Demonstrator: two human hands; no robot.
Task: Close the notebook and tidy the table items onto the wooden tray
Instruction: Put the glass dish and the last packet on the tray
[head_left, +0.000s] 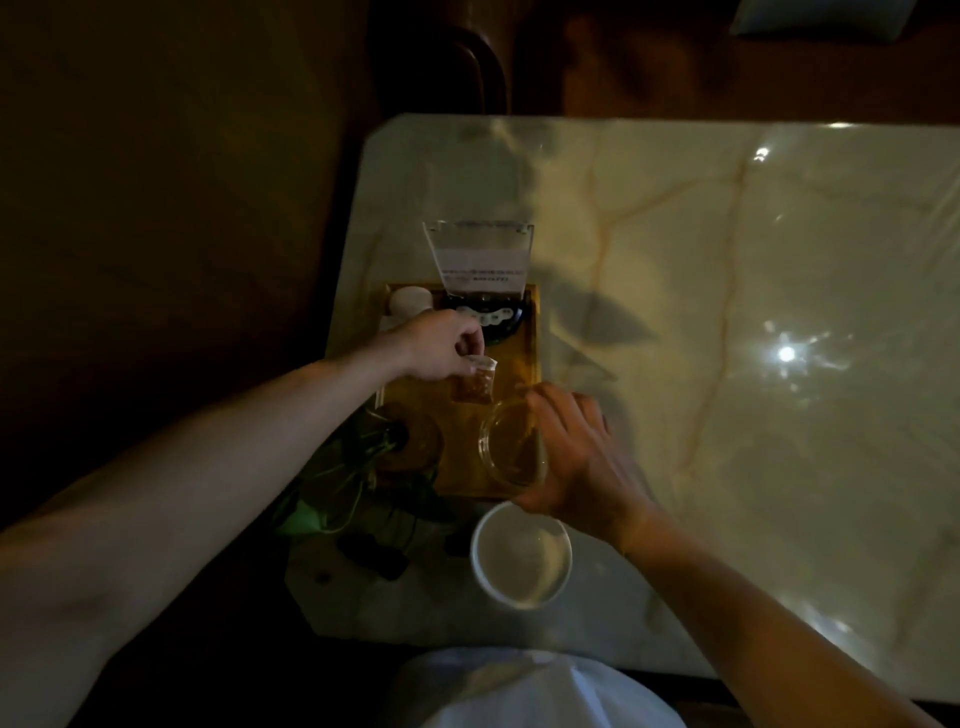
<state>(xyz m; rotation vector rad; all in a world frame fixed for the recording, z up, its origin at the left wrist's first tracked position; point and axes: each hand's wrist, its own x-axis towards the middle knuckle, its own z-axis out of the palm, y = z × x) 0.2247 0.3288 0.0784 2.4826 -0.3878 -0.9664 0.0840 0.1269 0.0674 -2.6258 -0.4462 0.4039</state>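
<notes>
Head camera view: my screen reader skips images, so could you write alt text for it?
Over a wooden tray on a marble table, the left hand pinches a small clear packet while the right hand grips a glass cup. A white cup stands off the tray, nearer the person; the scene is dim.

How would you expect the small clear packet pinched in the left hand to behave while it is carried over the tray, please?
The small packet hangs limp below the left hand's fingertips, so it is probably floppy and light. Its clear film looks glossy, so it may be slippery. Laid on the wooden tray, it should lie flat rather than roll.
</notes>
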